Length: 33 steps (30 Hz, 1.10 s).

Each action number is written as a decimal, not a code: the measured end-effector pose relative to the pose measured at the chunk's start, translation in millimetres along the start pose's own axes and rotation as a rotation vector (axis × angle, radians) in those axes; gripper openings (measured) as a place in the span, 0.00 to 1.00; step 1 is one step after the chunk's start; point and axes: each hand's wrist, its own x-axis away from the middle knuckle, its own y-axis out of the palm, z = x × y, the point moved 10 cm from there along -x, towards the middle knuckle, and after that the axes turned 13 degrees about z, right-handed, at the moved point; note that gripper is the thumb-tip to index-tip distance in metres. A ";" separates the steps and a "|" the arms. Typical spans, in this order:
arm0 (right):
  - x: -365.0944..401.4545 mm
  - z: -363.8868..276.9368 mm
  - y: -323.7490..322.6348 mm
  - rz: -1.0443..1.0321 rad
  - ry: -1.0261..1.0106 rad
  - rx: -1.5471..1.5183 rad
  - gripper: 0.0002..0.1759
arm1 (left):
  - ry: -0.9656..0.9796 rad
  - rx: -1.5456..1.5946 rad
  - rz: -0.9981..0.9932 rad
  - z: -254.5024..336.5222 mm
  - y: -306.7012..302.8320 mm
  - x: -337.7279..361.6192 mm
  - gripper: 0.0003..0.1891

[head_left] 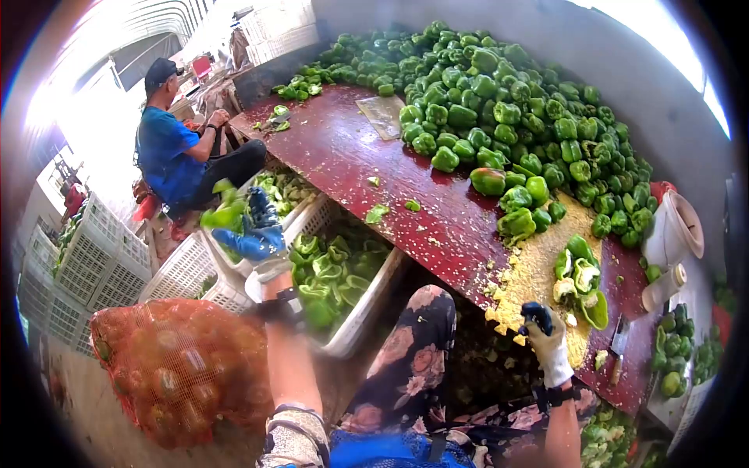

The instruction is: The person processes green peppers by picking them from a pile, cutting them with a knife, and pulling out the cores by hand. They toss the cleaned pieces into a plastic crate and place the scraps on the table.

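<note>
My left hand [261, 238], in a blue glove, is over the white crates at the left, fingers spread. Right beside its fingers a blurred green pepper piece [225, 209] is in the air. Below it a white crate [360, 320] holds cut green peppers [331, 273]. My right hand [546, 339], in a white glove with dark blue fingertips, is curled at the table's near edge; what it holds, if anything, is hidden. Cut pepper halves [579, 281] lie just beyond it on yellow seed litter [538, 273]. A knife [620, 339] rests to its right.
A heap of whole green peppers [499, 109] covers the back of the red table [335, 132]. A person in blue [168, 148] sits at the left. A red mesh sack [179, 366] stands on the floor, and a white bucket [672, 230] at the right.
</note>
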 end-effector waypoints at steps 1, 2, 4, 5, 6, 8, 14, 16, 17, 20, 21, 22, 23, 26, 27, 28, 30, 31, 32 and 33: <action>4.1 7.4 -2.5 0.004 0.065 -0.016 0.14 | 0.013 0.065 0.073 8.5 4.0 1.2 0.53; 7.1 13.6 -4.8 0.017 0.114 -0.070 0.13 | 0.039 -0.127 0.047 -1.3 4.3 15.3 0.56; 9.8 32.1 -10.0 0.049 0.112 -0.052 0.12 | -0.097 -0.217 0.064 -56.0 -3.0 42.5 0.45; 11.2 36.4 -12.1 0.058 0.154 -0.066 0.12 | -0.300 -0.093 0.007 -96.9 -13.3 49.8 0.33; 11.1 41.7 -13.8 0.054 0.153 -0.062 0.12 | -0.438 -0.131 -0.068 -133.6 -19.4 73.1 0.25; 15.3 58.8 -28.4 0.072 0.194 -0.064 0.12 | -0.662 -0.106 0.019 -212.3 -48.8 122.4 0.20; 20.0 55.4 -124.0 0.446 0.293 0.033 0.08 | -1.217 -0.335 0.008 -362.0 -105.1 303.8 0.17; 14.1 84.4 -168.7 0.615 0.314 0.069 0.07 | -1.166 -0.582 -0.027 -374.8 -115.8 331.2 0.16; 10.3 88.5 -187.8 0.704 0.279 0.098 0.07 | -1.198 -0.577 -0.084 -386.4 -126.3 338.9 0.16; -7.9 78.2 -226.2 0.784 0.068 0.420 0.14 | -1.280 -0.622 0.019 -394.3 -163.0 356.6 0.15; -14.2 70.9 -231.2 0.809 -0.031 0.582 0.18 | -1.295 -0.643 0.049 -394.0 -172.2 362.8 0.14; -22.1 81.0 -239.5 0.872 0.029 0.692 0.22 | -1.326 -0.649 0.097 -390.3 -177.0 371.7 0.13; -28.3 90.0 -248.7 0.925 0.093 0.800 0.27 | -1.270 -0.756 0.050 -388.7 -183.5 374.0 0.13; -70.0 103.9 -241.5 0.577 0.191 1.021 0.31 | -1.183 -0.905 -0.227 -388.8 -172.7 389.9 0.13; -77.5 123.9 -238.6 0.434 0.297 1.048 0.31 | -1.304 -0.848 -0.132 -392.9 -180.7 398.4 0.14; -77.2 123.7 -229.7 0.400 0.189 0.974 0.27 | -1.345 -0.887 -0.130 -393.1 -187.3 403.4 0.15; -78.1 131.7 -236.1 0.392 0.256 0.922 0.26 | -1.400 -0.962 -0.193 -391.7 -196.3 410.3 0.16; -80.8 134.8 -236.4 0.380 0.316 0.877 0.25 | -1.443 -0.950 -0.187 -391.3 -200.0 413.9 0.17; -74.7 121.9 -238.4 0.487 0.234 0.933 0.23 | -1.455 -0.967 -0.210 -391.9 -203.5 415.9 0.18; -71.1 84.6 -224.6 0.437 0.252 0.877 0.20 | -1.466 -0.984 -0.229 -390.2 -203.4 420.8 0.20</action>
